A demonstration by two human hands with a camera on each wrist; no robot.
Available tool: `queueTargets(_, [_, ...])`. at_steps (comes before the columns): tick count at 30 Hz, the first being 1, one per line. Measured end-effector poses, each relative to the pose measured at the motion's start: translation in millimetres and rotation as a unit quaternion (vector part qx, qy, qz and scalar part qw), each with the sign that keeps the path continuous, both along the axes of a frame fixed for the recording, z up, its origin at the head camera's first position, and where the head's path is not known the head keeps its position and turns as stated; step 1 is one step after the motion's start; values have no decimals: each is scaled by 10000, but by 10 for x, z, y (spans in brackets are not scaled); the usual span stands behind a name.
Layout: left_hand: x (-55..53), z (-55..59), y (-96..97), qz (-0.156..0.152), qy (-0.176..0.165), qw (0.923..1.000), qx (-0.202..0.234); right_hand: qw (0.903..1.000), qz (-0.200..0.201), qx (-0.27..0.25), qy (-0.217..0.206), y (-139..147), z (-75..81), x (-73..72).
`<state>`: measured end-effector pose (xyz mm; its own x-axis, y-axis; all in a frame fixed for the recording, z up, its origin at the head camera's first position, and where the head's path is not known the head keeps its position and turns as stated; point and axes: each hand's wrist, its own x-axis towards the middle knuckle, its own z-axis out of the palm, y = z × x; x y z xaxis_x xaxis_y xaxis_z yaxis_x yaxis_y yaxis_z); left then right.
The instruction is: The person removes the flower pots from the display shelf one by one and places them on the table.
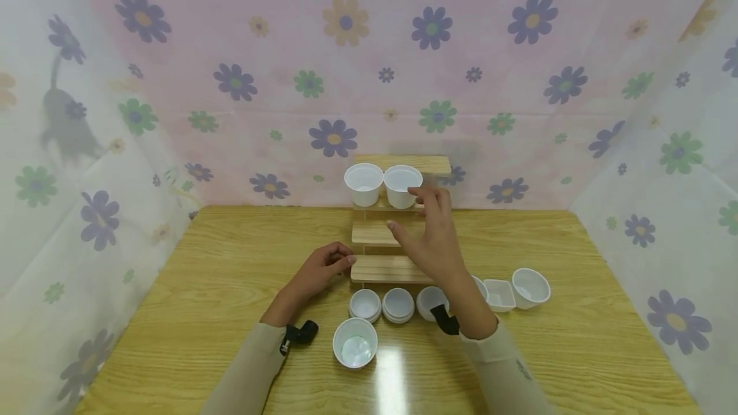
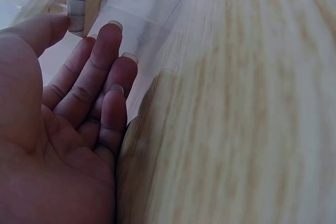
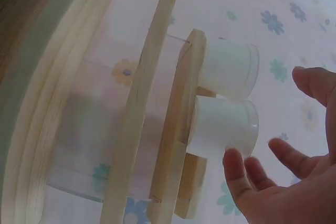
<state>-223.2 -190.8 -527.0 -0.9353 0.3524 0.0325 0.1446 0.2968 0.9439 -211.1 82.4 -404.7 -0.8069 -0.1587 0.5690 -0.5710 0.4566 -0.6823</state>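
A stepped display stand with wooden shelves (image 1: 398, 268) and clear side panels stands at the back of the table. Two white plastic cups (image 1: 364, 186) sit side by side on an upper shelf, below the topmost board. My right hand (image 1: 432, 229) is beside the right-hand white cup (image 1: 400, 187), thumb and fingers spread apart; in the right wrist view one fingertip overlaps that cup's rim (image 3: 252, 124). At the stand's left end, my left hand (image 1: 323, 269) touches the lowest shelf with its thumb (image 2: 50, 30), the other fingers (image 2: 107, 51) loosely extended next to the clear panel.
In front of the stand stand several small white round containers (image 1: 398, 305). A larger white cup (image 1: 355, 344) is nearer to me. At the right are a square white dish (image 1: 500, 295) and a round white cup (image 1: 531, 288). Flowered cloth (image 1: 375, 95) hangs behind.
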Motion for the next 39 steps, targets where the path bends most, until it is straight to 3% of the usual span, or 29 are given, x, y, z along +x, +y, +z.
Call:
queueTargets(5, [2, -12, -8, -48, -1, 10000, -16, 9989, -379, -266, 59, -15, 21, -71])
queueTargets(10, [-7, -28, -10, -41, 46, 10000, -16, 9979, -505, -363, 152, -33, 8, -133])
queueTargets(27, [-11, -31, -17, -69, 43, 10000, 26, 9985, -346, -406, -87, -85, -144, -279])
queueTargets(39, [2, -25, -14, -55, 85, 9999, 9, 9974, -320, -648, 47, -99, -168, -308])
